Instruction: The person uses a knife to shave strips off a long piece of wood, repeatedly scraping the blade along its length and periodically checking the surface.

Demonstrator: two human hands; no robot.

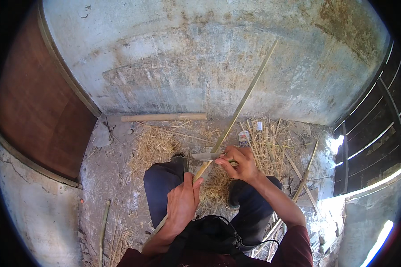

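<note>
A long, narrow bamboo strip [243, 101] slants from under my left forearm up toward the wall. My left hand [182, 201] is closed round its near part, the thumb lying along it. In my right hand [240, 162] is a knife, its handle mostly hidden by the fingers. The knife's blade [205, 156] points left and lies across the strip, just beyond my left hand. Between blade and left hand the strip looks paler and yellower than its greenish far length. My knees, in dark trousers, are on either side of the work.
Straw-like shavings [153, 149] lie heaped on the dirt floor, with more at the right [272, 142]. A bamboo pole [164, 117] rests along the wall's foot. Loose sticks [305, 173] lie at the right, and another stick [104, 229] at the left. A brown door panel [40, 98] stands at the left.
</note>
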